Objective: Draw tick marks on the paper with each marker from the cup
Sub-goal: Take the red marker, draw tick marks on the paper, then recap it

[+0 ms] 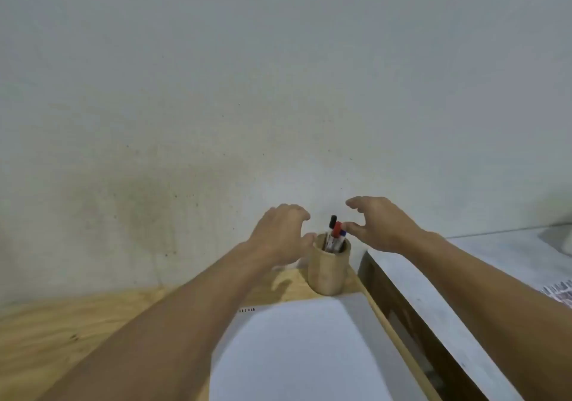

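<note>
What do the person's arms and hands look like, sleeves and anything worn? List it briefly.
Both arms are bare from the frame's lower edge to the wrists: no sleeves in view. The left hand and the right hand wear no gloves. No watch, bracelet or ring can be made out, though the picture is slightly blurred. No markings show on either forearm.

Wooden cup [328,269]: round, light tan, upright on the table near the far wall, just beyond the far right corner of the paper.

Markers in cup, standing, leaning slightly right, caps up: black-capped marker [332,222] tallest; red-capped marker [337,228] beside it, lower; blue-capped marker [343,233] lowest, at right. White barrels, print unreadable.

Paper [306,351]: white sheet, flat, blank where visible; small dark print at its far left edge.
</note>
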